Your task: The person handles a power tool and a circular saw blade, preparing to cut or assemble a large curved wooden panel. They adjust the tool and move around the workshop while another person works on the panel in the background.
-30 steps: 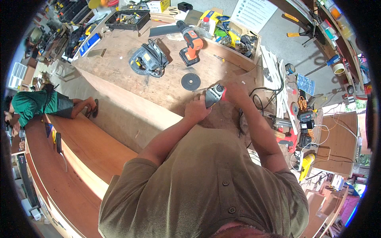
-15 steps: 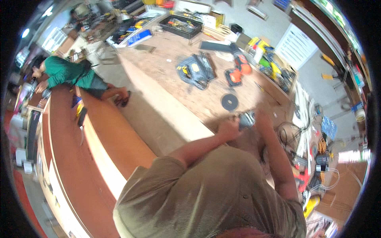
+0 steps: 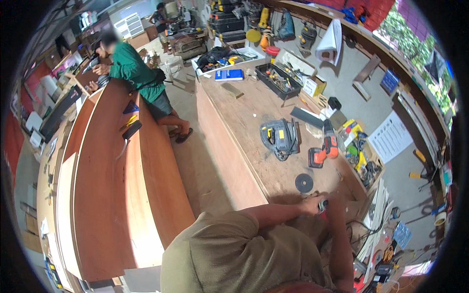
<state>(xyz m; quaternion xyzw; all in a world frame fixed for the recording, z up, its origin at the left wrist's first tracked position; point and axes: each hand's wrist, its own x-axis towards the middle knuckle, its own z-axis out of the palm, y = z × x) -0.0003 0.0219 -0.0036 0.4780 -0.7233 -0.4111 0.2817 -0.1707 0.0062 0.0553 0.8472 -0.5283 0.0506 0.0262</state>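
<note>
Both my hands meet at the near end of a wooden workbench (image 3: 244,117). My left hand (image 3: 309,203) and my right hand (image 3: 334,206) are closed around a small grey power tool (image 3: 322,205), which is mostly hidden between them. A black round disc (image 3: 304,182) lies on the bench just beyond the hands. An orange and black cordless drill (image 3: 324,149) lies farther along. A dark circular saw with yellow parts (image 3: 279,137) sits to its left.
A black tray of hand tools (image 3: 279,78) and a blue book (image 3: 228,74) sit at the bench's far end. A long brown wooden counter (image 3: 105,195) runs on the left. A person in a green shirt (image 3: 133,68) leans on it. An open crate of tools (image 3: 364,156) stands to the right.
The view has swung left and upward, so the counter and far end of the shop now show. My hands stay together on the grey tool at the bench's near end.
</note>
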